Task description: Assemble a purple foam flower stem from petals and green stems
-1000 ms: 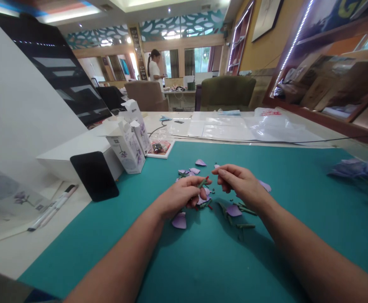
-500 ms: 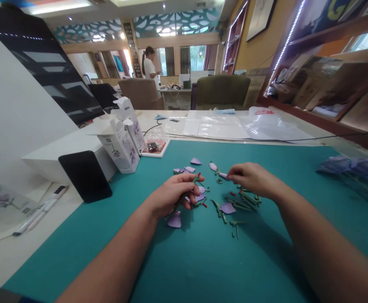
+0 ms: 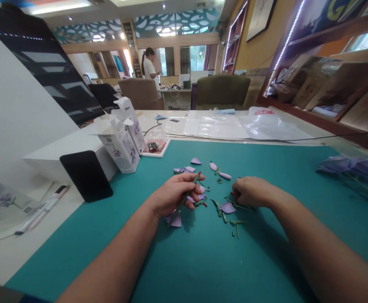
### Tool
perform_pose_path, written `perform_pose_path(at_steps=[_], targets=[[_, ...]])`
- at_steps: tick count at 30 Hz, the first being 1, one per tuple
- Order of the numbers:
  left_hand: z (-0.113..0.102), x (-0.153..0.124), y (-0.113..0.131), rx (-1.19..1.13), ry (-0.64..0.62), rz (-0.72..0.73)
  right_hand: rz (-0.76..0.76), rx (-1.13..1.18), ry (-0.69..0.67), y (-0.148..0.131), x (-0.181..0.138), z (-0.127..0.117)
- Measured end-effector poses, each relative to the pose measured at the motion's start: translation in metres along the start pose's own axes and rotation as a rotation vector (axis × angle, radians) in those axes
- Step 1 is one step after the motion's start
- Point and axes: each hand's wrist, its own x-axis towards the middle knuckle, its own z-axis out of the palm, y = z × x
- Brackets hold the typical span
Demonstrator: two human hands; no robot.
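My left hand (image 3: pixel 178 191) is closed around a thin green stem piece (image 3: pixel 184 200) with a red tip, held at a slant above the mat. Under and beyond it lie purple petal pieces (image 3: pixel 196 161). My right hand (image 3: pixel 252 192) is down over the pile of green stem pieces (image 3: pixel 242 206), its fingers curled together; what they pinch is hidden. Left of that hand are a purple petal (image 3: pixel 228 207), a small green ring (image 3: pixel 219 180) and a long lilac petal piece (image 3: pixel 225 176). Short green bits (image 3: pixel 237 230) lie nearer to me.
A teal mat (image 3: pixel 190 261) covers the white table. At the left stand a black tablet (image 3: pixel 86 176), printed flower boxes (image 3: pixel 121 147) and pens (image 3: pixel 43 210). Assembled purple flowers (image 3: pixel 354 165) lie at the right. Plastic sheets (image 3: pixel 222 126) are behind; a person (image 3: pixel 150 67) stands far off.
My right hand has moved from the lilac petal piece down toward me, onto the green stem pieces. The stem in my left hand has tilted slightly; that hand has hardly moved.
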Motion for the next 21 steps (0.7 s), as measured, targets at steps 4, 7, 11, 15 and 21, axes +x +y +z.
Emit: perform_pose_path(at_steps=[4,7,11,15,21], targets=[[-0.002,0.001,-0.002,0.009,-0.024,0.006,0.005,-0.015,0.010,-0.001,0.004,0.005],[-0.001,0.001,-0.002,0.037,-0.015,0.018,0.004,0.055,0.077,-0.001,0.004,0.003],[0.000,-0.001,0.000,0.062,-0.012,0.025,-0.120,0.341,0.242,-0.002,0.002,-0.002],[0.002,-0.004,0.002,0.105,0.000,0.022,-0.291,0.780,0.357,-0.010,0.002,-0.003],[0.003,-0.005,0.004,0.266,0.030,0.056,-0.458,1.275,0.413,-0.027,0.004,-0.002]])
